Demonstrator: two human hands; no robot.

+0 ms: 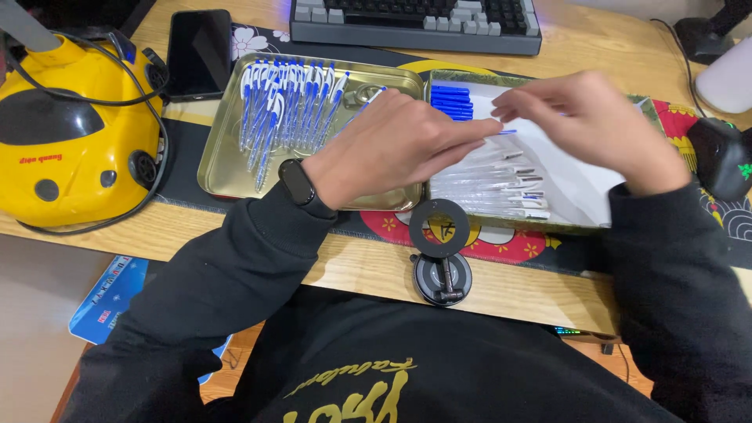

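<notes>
Wooden bench with two metal trays of pen parts, both hands meeting over the right one.

The left hand (392, 149) and right hand (587, 125) pinch a thin blue refill (505, 131) between their fingertips, each grip closed on it, just above the right tray (548, 227) holding clear pen barrels (489, 184), blue refills and white paper. The left tray (215, 168) holds assembled blue-and-white pens (286, 106). A keyboard (415, 23), phone (200, 51) and yellow machine (66, 133) lie around.
</notes>
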